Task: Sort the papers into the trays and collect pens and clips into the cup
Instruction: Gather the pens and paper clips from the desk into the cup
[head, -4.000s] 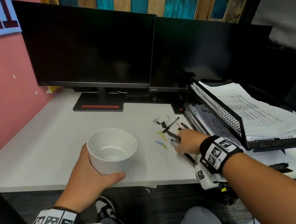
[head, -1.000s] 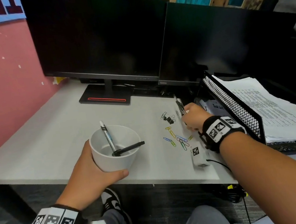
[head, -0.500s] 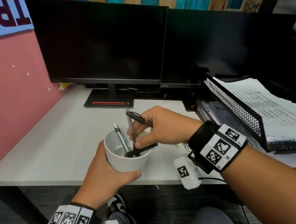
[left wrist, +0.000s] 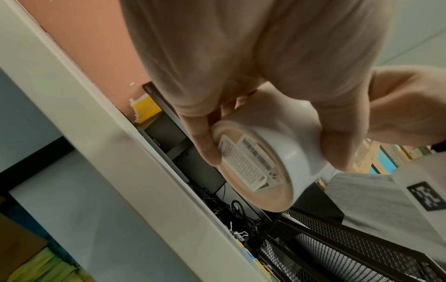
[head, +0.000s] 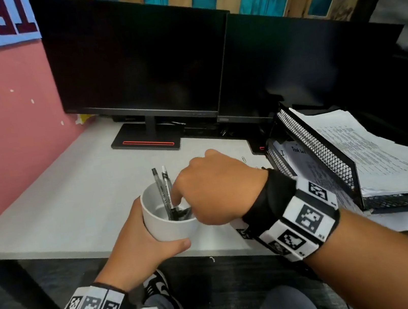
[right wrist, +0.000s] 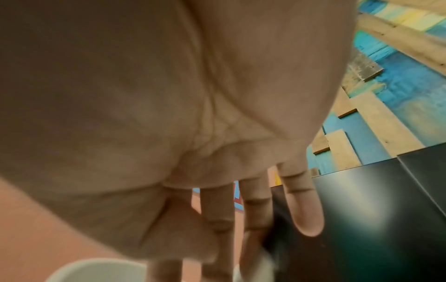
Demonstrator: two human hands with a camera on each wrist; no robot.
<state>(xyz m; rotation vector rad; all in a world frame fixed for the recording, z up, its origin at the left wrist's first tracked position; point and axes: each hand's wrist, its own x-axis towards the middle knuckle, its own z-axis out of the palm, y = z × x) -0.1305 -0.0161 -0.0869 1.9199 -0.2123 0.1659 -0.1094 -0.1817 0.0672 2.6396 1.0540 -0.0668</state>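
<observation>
My left hand grips a white cup just off the desk's front edge; in the left wrist view its fingers wrap the cup, whose labelled base shows. Two pens lean upright in it, and darker pens lie at the bottom. My right hand hovers over the cup with fingers dipped inside. In the right wrist view those fingers are straight above the cup rim, with a blurred pen beside them. Papers lie in the black mesh trays.
Two dark monitors stand along the back of the white desk. A loose paper clip lies near the trays, and a binder clip sits on the desk. A pink wall borders the left.
My right hand carried pens from the desk beside the trays to the cup and has straightened its fingers inside it. More pens are in the cup. My left hand keeps its hold.
</observation>
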